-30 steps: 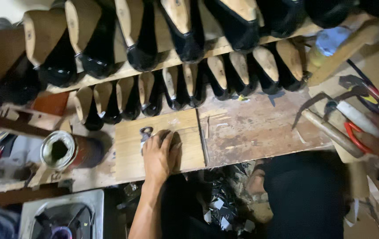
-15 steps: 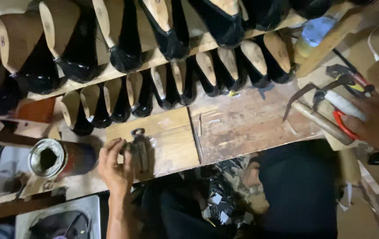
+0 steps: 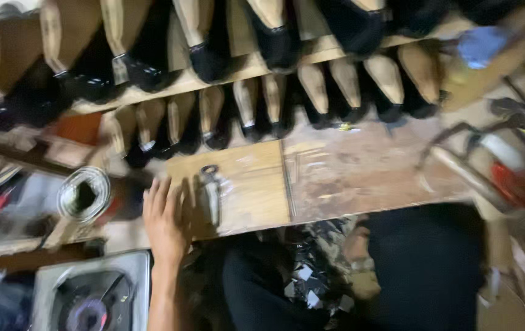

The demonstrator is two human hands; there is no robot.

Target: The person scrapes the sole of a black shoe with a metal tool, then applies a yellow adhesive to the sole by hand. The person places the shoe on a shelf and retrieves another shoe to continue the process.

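The left hand [image 3: 164, 220] lies flat on the light wooden board [image 3: 244, 184] of the desk [image 3: 360, 171]. Its fingers [image 3: 158, 193] are spread open and hold nothing. Just beside the hand, toward the middle of the board, lies a small metal tool [image 3: 211, 190] with a ring at its far end. It looks hard and stiff, light enough for one hand, maybe a bit slippery. The long middle part looks like the best place to hold it.

On the other side of the hand from the tool stands a round tin [image 3: 85, 196], open at the top. Behind the board, rows of dark shoes [image 3: 275, 110] sit on shelves.

The picture is blurry, so I cannot tell just what kind of tool it is. The right hand is lost in a red blur far from the board, so I cannot tell if it is open or closed
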